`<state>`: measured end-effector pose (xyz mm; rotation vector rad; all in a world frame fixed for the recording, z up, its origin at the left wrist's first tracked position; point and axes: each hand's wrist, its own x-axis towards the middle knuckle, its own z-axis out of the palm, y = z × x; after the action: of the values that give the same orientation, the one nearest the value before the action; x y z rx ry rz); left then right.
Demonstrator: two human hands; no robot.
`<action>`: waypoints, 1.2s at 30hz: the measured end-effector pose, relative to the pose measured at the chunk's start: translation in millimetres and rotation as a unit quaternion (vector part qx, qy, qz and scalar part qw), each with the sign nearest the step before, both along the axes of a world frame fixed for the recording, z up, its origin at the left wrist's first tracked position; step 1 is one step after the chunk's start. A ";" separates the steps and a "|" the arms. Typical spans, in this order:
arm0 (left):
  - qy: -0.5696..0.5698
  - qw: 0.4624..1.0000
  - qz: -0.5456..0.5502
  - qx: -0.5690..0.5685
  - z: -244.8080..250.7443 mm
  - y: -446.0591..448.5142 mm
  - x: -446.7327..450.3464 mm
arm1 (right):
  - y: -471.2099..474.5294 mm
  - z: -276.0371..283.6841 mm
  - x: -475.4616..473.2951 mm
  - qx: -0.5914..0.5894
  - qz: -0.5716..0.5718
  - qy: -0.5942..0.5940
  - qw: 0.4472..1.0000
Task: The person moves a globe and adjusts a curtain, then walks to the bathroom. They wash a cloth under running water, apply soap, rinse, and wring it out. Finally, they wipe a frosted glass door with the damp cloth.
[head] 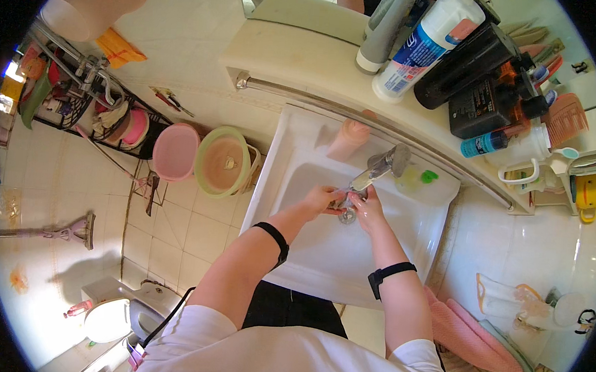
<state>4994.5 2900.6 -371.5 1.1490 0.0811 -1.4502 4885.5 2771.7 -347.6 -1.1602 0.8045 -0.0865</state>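
Observation:
In the white ceramic washbasin (324,259), my left hand (322,200) and my right hand (368,208) meet beneath the spout of the chrome faucet (381,168). Between their fingers is a small, wet, shiny thing (342,201), too small and blurred to name. Both hands grip it from either side, just above the metal drain (347,215). A pink bottle (349,138) stands at the basin's back left. Behind the faucet, to the right, sits a clear bottle with a green top (429,177). Black straps circle both forearms.
A metal rail (383,135) runs along the shelf above the basin. Toothpaste (424,45), dark bottles (466,66) and a pink comb (568,118) crowd the shelf. Left of the basin are pink (175,152) and green-rimmed (225,162) buckets. Pink towels (478,335) hang at the right.

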 end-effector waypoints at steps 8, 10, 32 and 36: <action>0.002 0.978 0.210 0.001 -8.1 -2.1 19.5 | -45.6 16.9 -33.6 -0.292 0.118 0.119 0.942; 0.042 0.970 0.241 -0.017 -5.5 4.1 22.1 | -50.6 20.6 -44.7 -0.183 0.057 0.095 0.977; -0.062 0.997 0.043 0.035 43.4 4.1 24.7 | 2.5 1.6 -7.1 -0.005 0.180 0.030 0.983; -0.087 0.977 0.075 0.178 15.5 13.2 28.4 | 11.0 6.6 -3.0 0.135 -0.030 -0.092 0.986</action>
<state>5022.9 2913.8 -356.0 1.5240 0.3100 -1.2246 4882.6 2782.8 -341.0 -0.8577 0.6644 -0.1294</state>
